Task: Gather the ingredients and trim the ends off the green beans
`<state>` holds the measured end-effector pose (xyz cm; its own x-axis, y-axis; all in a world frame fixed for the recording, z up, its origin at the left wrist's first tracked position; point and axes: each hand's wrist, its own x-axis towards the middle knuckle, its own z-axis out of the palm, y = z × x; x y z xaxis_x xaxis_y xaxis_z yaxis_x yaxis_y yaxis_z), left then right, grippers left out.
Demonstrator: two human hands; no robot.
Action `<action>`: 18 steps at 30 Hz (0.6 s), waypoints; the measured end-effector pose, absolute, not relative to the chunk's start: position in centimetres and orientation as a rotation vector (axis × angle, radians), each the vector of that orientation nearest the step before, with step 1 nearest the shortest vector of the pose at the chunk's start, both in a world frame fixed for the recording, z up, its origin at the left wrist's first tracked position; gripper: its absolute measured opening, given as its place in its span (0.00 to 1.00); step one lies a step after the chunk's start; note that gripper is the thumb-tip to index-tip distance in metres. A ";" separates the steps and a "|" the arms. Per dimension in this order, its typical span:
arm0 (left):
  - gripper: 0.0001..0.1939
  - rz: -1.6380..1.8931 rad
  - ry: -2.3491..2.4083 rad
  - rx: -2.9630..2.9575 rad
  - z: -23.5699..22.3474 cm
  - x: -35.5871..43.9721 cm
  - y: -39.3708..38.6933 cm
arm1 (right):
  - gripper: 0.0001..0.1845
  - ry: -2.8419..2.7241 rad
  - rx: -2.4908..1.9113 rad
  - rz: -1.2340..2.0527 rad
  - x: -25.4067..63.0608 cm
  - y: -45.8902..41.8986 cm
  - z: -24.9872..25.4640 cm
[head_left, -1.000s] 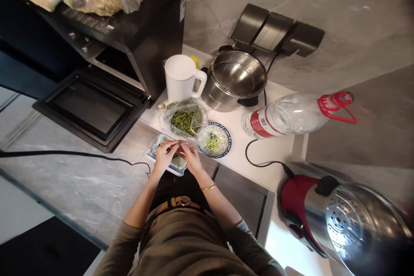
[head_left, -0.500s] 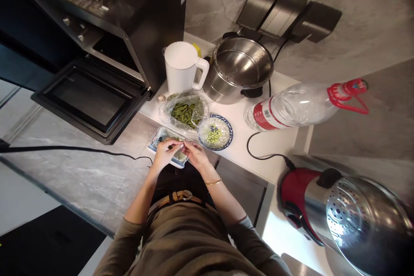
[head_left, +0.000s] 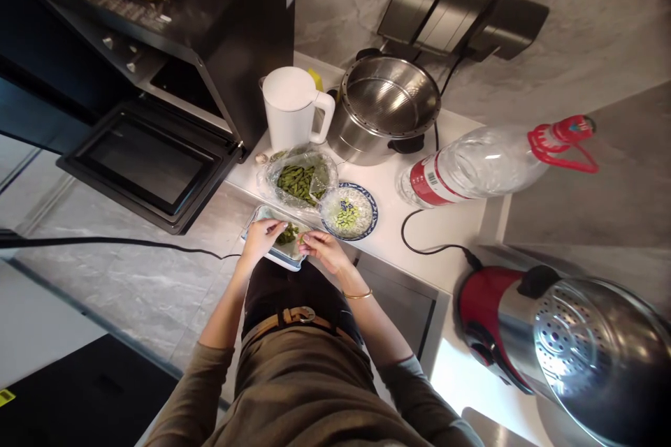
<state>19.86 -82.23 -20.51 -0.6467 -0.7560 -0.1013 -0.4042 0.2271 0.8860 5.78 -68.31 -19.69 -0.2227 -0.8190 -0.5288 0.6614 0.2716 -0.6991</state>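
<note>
My left hand (head_left: 261, 239) is over the left part of a small white-and-blue tray (head_left: 286, 263), thumb and fingers pinched together. Whatever might be between those fingertips is too small to make out. At the tray's right end, my right hand (head_left: 325, 250) pinches a green edamame pod (head_left: 300, 240). Between the two hands, a pile of green husks (head_left: 288, 232) lies in the tray. Just beyond sits an open clear plastic bag full of edamame pods (head_left: 298, 183). Right of it, a blue-rimmed plate (head_left: 374, 211) carries pale green shelled beans (head_left: 347, 215).
A white jug (head_left: 288, 112) and a steel pot (head_left: 361, 143) stand behind the bag. To the right are a large red-capped bottle (head_left: 472, 164) and a red-and-steel cooker (head_left: 485, 300) with a cord. An oven door (head_left: 147, 160) hangs down on the left.
My hands have parted from a close pinch over the tray. The left moved slightly left and the right moved right, uncovering the husks between them.
</note>
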 end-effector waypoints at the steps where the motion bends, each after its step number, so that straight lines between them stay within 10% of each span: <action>1: 0.14 -1.340 -2.224 1.056 -20.8 20.0 -82.1 | 0.22 1.164 -0.127 -1.418 6.0 -68.4 -20.0; 18: 0.09 -0.915 -2.370 0.662 -21.3 20.2 -78.2 | 0.22 1.246 -0.024 -1.442 7.5 -69.3 -21.2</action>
<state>20.22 -78.22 -21.29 -0.7510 -0.5974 0.2813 -0.2536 0.6542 0.7125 7.47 -69.27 -21.25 -0.3287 -0.7256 -0.6045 0.7038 0.2386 -0.6691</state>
